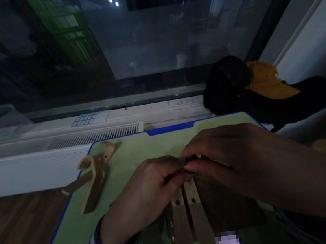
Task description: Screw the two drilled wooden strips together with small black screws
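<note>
My left hand (150, 187) and my right hand (226, 153) meet over the middle of the board, thumbs and fingers pinched close together. Between the right fingertips a small dark piece (190, 159) partly shows; its kind is unclear. The left fingertips press right beside it, and whatever they pinch is hidden. Below them, two pale wooden strips (184, 230) with dark holes near their far ends run side by side toward me. A wooden piece with curved hook-like arms (96, 175) stands on the left part of the board.
The green board (131, 151) has a blue edge. A dark brown sheet-like thing (236, 212) lies under my right arm. Behind the board are a white radiator (38, 169), a window sill and a dark window. An orange cap (267, 81) lies on black cloth at right.
</note>
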### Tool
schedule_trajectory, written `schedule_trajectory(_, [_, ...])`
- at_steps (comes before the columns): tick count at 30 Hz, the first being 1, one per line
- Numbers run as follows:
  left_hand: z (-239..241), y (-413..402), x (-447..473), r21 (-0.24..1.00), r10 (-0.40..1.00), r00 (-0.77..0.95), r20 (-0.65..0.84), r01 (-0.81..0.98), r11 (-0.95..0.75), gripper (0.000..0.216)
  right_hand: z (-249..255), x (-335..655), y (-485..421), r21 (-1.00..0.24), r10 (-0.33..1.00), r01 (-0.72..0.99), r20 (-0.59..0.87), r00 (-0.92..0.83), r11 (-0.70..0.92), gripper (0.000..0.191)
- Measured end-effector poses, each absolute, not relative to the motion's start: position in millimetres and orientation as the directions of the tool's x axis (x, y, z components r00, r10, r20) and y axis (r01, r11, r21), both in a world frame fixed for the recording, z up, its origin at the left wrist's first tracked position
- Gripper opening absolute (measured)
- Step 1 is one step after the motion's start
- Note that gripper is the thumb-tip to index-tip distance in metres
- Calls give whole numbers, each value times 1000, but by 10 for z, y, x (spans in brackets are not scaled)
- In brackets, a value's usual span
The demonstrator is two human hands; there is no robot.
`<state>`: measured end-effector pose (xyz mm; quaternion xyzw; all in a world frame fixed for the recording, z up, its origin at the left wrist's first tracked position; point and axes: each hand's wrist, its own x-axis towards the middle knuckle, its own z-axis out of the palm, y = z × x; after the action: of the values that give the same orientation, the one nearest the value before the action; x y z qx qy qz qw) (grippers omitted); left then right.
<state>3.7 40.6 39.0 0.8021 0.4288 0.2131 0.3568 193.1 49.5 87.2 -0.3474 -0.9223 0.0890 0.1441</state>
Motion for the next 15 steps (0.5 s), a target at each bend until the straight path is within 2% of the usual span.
schedule_trajectory(9, [348, 409, 34, 697, 886, 458, 70, 613, -371, 16, 835, 1925, 514, -229, 662, 621, 230, -714, 750, 17])
schedule_trajectory(15, [356, 412, 40, 684, 881, 466, 85, 615, -392, 18, 874, 1948, 473, -228, 635, 593, 270, -724, 773, 16])
